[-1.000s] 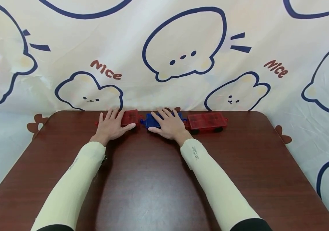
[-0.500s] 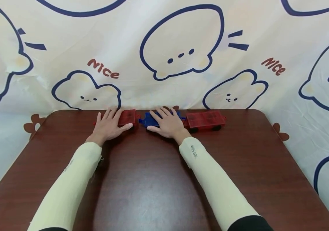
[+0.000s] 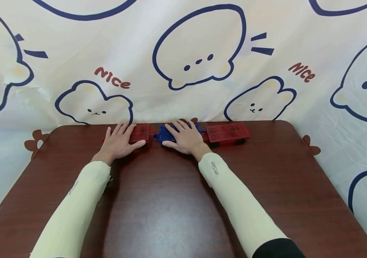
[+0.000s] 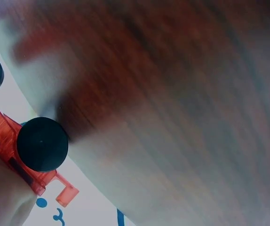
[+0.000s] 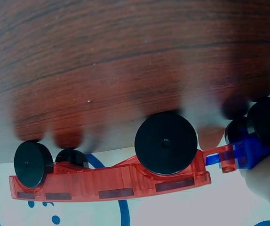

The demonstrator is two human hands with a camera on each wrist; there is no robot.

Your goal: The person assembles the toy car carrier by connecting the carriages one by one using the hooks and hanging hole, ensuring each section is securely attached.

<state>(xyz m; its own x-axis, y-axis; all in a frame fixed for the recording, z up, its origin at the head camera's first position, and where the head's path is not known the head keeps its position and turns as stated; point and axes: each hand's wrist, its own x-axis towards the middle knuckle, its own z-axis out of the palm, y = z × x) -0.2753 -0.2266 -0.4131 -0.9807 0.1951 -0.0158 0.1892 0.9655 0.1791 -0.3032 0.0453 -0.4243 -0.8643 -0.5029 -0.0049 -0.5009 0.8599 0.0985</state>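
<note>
Three see-through toy wagons stand in a row along the table's back edge in the head view. The left red wagon (image 3: 140,133) lies partly under my left hand (image 3: 117,141), whose fingers spread over it with the thumb out to the right. My right hand (image 3: 186,139) rests with fingers straight over the blue wagon (image 3: 165,134), covering much of it. To its right is another red wagon (image 3: 226,133), joined to the blue wagon's hook (image 5: 241,154) in the right wrist view. In the left wrist view, a black wheel (image 4: 42,144) shows beside the left hand.
The dark brown wooden table (image 3: 157,200) has rounded back corners. Right behind the wagons hangs a white cloth (image 3: 177,104) printed with blue-outlined cartoon animals. Pale sleeves (image 3: 235,193) cover both forearms.
The head view has shifted slightly, so the scene sits a little further left. Hands and wagons keep nearly the same places on the table.
</note>
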